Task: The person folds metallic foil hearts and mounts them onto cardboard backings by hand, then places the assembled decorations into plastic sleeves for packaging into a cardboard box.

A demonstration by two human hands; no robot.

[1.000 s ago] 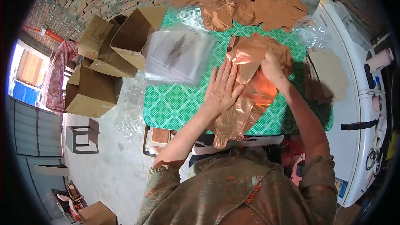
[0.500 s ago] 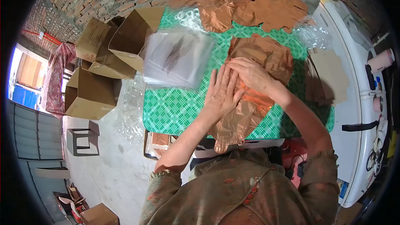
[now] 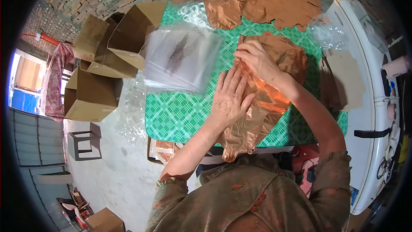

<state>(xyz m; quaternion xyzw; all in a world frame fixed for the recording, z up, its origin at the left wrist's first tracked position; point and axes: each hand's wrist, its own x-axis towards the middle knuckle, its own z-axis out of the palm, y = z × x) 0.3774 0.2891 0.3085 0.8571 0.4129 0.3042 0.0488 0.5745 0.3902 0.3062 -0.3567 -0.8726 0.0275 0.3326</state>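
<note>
A deflated copper-coloured foil balloon [image 3: 274,96] lies on the green checked tablecloth [image 3: 180,114], its lower end hanging over the near edge. My left hand [image 3: 229,97] rests flat along the balloon's left side, fingers stretched out and pointing away from me. Just beyond those fingertips, my right hand [image 3: 260,63] has bent fingers closed at the balloon's upper left edge. To the left of both hands is a stack of clear plastic bags [image 3: 182,60] with dark print on top.
More copper foil balloons [image 3: 274,6] lie at the table's far side. Clear plastic [image 3: 328,32] and flat cardboard pieces [image 3: 347,79] are at the right, beside a white appliance [image 3: 369,154]. Open cardboard boxes [image 3: 92,96] stand left of the table, with a small grey stool [image 3: 84,146] on the floor.
My right hand has shifted slightly up and away from my left fingertips, and its fingers have curled at the balloon's edge. My left hand stays flat in nearly the same place.
</note>
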